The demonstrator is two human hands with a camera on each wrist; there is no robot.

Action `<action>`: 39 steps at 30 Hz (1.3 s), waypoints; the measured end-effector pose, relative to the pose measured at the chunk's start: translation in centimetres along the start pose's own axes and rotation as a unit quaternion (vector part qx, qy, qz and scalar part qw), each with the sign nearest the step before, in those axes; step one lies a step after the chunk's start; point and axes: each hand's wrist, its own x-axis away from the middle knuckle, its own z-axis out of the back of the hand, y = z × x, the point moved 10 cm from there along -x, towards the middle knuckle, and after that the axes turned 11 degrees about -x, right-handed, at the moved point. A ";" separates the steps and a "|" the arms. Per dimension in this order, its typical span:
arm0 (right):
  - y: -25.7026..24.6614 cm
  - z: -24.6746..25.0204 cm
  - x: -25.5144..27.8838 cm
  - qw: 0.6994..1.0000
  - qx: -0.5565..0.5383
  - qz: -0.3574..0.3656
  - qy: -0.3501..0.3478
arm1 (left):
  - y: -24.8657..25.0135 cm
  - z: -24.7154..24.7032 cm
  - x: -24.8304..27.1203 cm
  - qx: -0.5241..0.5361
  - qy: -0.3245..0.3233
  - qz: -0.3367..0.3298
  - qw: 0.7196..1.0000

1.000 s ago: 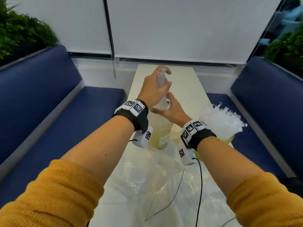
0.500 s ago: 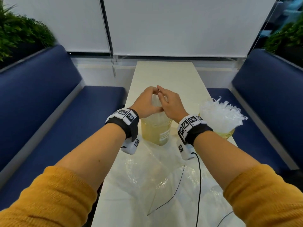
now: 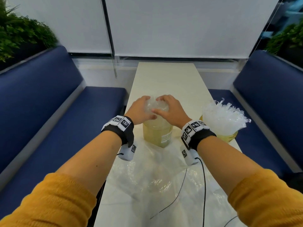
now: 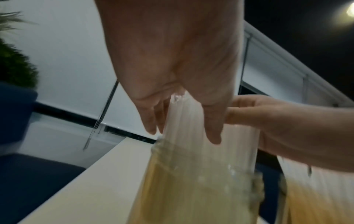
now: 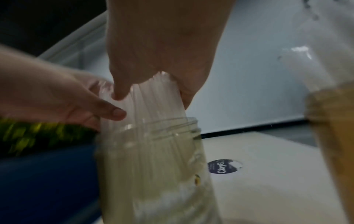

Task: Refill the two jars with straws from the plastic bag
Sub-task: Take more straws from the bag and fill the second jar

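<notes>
The bundle of clear straws (image 3: 156, 106) stands upright in the near jar (image 3: 157, 134) on the counter (image 3: 165, 77), its long axis vertical. Left hand (image 3: 139, 110) and right hand (image 3: 170, 110) cup the straw tops from either side, fingers (image 4: 212, 121) curled around them, equally near. The second jar (image 3: 229, 136), right of the near jar, is already full.

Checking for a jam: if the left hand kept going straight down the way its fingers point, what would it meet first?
Probably the rim of the yellowish clear jar: the left hand points down along the bundle of clear wrapped straws, fingers just above it. Depth is unclear.
</notes>
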 end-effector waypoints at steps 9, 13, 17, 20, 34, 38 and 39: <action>-0.9 -0.1 0.2 0.998 0.053 0.027 0.024 | 1.6 -1.3 0.3 -0.019 -0.058 -0.082 0.995; -1.2 -0.4 -0.2 0.985 0.170 0.023 0.005 | 1.7 -0.9 0.2 -0.030 -0.008 -0.100 0.995; -0.3 -1.2 0.5 0.976 0.214 -0.044 -0.019 | 1.9 -1.2 -0.1 -0.035 -0.002 -0.100 0.994; -1.3 0.0 0.6 0.979 0.195 -0.041 0.031 | 1.9 0.3 -0.1 -0.051 0.050 -0.092 0.993; -9.0 8.9 11.1 0.960 0.157 -0.180 -0.143 | 8.8 -3.9 19.8 -0.240 0.006 -0.085 0.967; -2.5 10.5 20.3 0.855 0.304 -0.272 -0.321 | 5.6 -11.7 26.9 -0.332 -0.124 -0.102 0.929; -1.1 11.5 22.4 0.835 0.326 -0.283 -0.340 | 4.5 -12.6 27.8 -0.352 -0.120 -0.108 0.922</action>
